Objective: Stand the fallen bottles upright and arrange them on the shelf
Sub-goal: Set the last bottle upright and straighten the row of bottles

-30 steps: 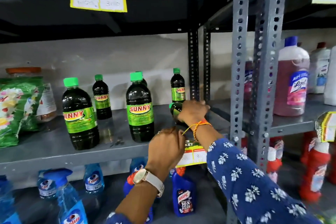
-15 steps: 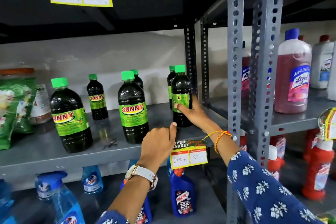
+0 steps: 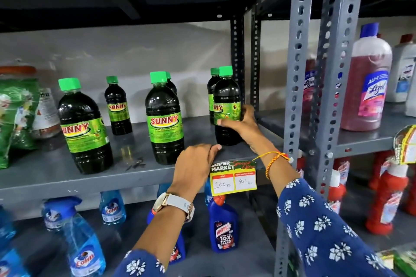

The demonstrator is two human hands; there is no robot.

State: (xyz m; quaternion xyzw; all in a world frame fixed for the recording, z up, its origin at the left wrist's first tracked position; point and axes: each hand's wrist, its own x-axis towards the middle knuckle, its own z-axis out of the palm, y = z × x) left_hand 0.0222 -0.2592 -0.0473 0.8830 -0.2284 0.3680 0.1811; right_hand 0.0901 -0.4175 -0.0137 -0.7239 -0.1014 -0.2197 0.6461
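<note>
From the head camera, the right hand (image 3: 244, 123) wraps its grip round a dark plastic bottle (image 3: 227, 105) with a green screw cap, standing upright at the far right of the grey metal shelf (image 3: 67, 177). The left hand (image 3: 193, 164) rests on the shelf's near edge, fingers loosely curled, seemingly holding nothing. More glossy, round-shouldered bottles (image 3: 165, 119) stand upright to the left.

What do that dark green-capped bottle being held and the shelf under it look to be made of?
The bottle looks like clear glossy plastic: highlights on it, dark liquid inside, a green cap and a printed label. The shelf looks like grey painted metal, with perforated steel uprights.
</note>
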